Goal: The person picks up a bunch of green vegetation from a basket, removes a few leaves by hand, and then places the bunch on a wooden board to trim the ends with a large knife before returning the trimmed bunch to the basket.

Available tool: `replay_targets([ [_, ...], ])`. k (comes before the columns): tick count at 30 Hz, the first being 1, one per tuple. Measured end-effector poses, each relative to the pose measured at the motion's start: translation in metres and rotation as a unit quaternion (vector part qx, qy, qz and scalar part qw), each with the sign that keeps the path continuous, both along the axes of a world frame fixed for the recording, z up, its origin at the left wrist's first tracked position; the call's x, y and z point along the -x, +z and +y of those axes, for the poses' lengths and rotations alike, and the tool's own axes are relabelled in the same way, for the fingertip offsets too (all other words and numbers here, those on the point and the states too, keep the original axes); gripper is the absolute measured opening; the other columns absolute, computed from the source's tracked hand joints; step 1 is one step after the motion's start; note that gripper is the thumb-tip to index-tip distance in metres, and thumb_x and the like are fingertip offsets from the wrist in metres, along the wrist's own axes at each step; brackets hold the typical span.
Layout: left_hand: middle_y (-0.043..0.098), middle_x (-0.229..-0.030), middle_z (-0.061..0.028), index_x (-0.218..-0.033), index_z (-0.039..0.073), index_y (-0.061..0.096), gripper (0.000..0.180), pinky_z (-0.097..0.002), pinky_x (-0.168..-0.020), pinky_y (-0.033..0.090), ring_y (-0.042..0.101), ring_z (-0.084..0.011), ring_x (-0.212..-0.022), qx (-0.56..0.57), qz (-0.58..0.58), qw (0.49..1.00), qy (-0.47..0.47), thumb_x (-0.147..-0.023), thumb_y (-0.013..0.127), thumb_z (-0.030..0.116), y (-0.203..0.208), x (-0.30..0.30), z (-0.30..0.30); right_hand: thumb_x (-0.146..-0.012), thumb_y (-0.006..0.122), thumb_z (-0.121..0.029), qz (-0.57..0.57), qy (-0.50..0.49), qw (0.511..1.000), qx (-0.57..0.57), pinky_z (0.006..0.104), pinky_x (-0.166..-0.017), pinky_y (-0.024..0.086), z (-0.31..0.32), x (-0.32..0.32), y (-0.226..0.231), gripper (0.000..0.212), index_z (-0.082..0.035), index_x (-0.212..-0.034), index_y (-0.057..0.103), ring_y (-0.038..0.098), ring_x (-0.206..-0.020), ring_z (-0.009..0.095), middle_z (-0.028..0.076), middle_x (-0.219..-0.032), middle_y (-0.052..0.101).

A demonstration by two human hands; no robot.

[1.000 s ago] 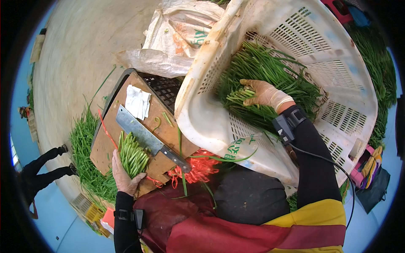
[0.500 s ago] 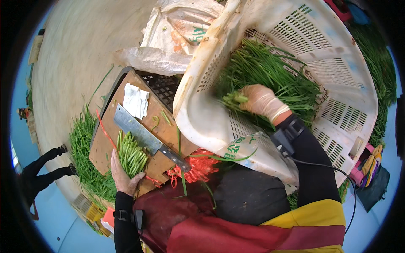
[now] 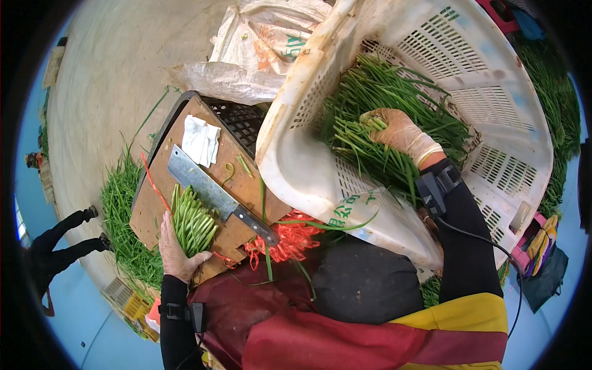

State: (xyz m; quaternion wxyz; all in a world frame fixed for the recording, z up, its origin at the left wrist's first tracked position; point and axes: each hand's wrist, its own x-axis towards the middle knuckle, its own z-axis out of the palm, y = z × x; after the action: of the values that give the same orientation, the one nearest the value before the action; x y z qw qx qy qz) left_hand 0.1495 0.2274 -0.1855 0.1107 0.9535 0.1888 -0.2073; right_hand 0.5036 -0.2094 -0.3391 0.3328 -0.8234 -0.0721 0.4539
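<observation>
My left hand (image 3: 177,250), in a thin clear glove, lies at the lower left of a wooden chopping board (image 3: 237,176). Its fingers stretch along a bunch of cut green stalks (image 3: 193,221), thumb spread by the stalk ends. A cleaver (image 3: 203,182) with a black handle lies flat beside the bunch, its handle toward me. Inside a large white slotted basket (image 3: 288,148), my gloved right hand (image 3: 398,132) is closed round a small bunch of chive-like stalks (image 3: 374,121). More long greens (image 3: 413,92) lie under and around that hand.
A folded white cloth (image 3: 200,141) is on the board. Red plastic ties (image 3: 293,237) are heaped by the board's near edge. A white woven sack (image 3: 259,49) lies beyond. Loose greens (image 3: 123,213) cover the floor at left, where a person's dark legs (image 3: 68,234) show.
My right hand has moved right and slightly up within the basket, keeping its bunch of stalks. My left hand stays by the stalks on the board.
</observation>
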Motion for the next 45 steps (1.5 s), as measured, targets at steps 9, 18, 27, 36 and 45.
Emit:
replay_targets([
  [9,0.038,-0.154,-0.0199,-0.149,0.003,0.037,0.097,-0.0498,-0.115,0.029,0.035,-0.0377,-0.143,0.011,-0.211,0.973,-0.097,-0.074,0.081,0.046,0.083,-0.100,-0.040,-0.077,0.074,0.000,0.023,0.029,0.998,-0.052,0.0280,-0.083,0.053,-0.016,-0.001,0.021,0.045,-0.006,-0.121,0.067,0.062,-0.091,0.010,0.002,-0.106,0.071],
  [18,0.043,-0.148,-0.0260,-0.144,-0.002,0.042,0.079,-0.0408,-0.109,0.040,0.047,-0.0378,-0.133,0.179,-0.005,0.935,-0.307,-0.089,0.066,0.048,0.038,-0.270,-0.244,-0.077,0.075,-0.002,0.083,-0.051,0.964,-0.246,0.0279,-0.096,0.048,-0.069,0.007,0.056,0.046,-0.004,-0.122,0.066,0.062,-0.104,0.012,0.003,-0.114,0.071],
  [27,0.068,-0.101,-0.0233,-0.124,0.004,0.057,0.050,-0.0455,-0.087,0.051,0.065,-0.0384,-0.099,0.227,0.185,0.916,-0.276,-0.097,0.055,0.045,-0.026,-0.276,-0.318,-0.078,0.080,-0.004,0.098,-0.066,0.944,-0.307,0.0276,-0.097,0.048,-0.093,0.025,0.069,0.046,-0.005,-0.122,0.066,0.061,-0.105,0.011,0.003,-0.115,0.070],
  [36,0.068,-0.099,-0.0206,-0.110,0.010,0.068,0.027,-0.0467,-0.084,0.051,0.064,-0.0396,-0.095,0.247,0.197,0.916,-0.247,-0.093,0.061,0.029,-0.043,-0.265,-0.321,-0.071,0.082,-0.030,-0.022,0.103,0.973,-0.206,0.0352,-0.092,0.051,-0.081,0.044,0.070,0.057,-0.010,-0.122,0.064,0.066,-0.102,0.029,0.013,-0.109,0.071],
  [45,0.069,-0.094,-0.0188,-0.103,0.007,0.069,0.034,-0.0474,-0.085,0.052,0.066,-0.0377,-0.093,0.208,0.198,0.901,-0.325,-0.096,0.052,0.036,-0.029,-0.265,-0.323,-0.077,0.081,-0.007,-0.028,-0.125,0.954,-0.272,0.0245,-0.083,0.053,-0.083,0.066,0.064,0.033,-0.005,-0.107,0.068,0.063,-0.087,0.008,0.003,-0.096,0.071],
])
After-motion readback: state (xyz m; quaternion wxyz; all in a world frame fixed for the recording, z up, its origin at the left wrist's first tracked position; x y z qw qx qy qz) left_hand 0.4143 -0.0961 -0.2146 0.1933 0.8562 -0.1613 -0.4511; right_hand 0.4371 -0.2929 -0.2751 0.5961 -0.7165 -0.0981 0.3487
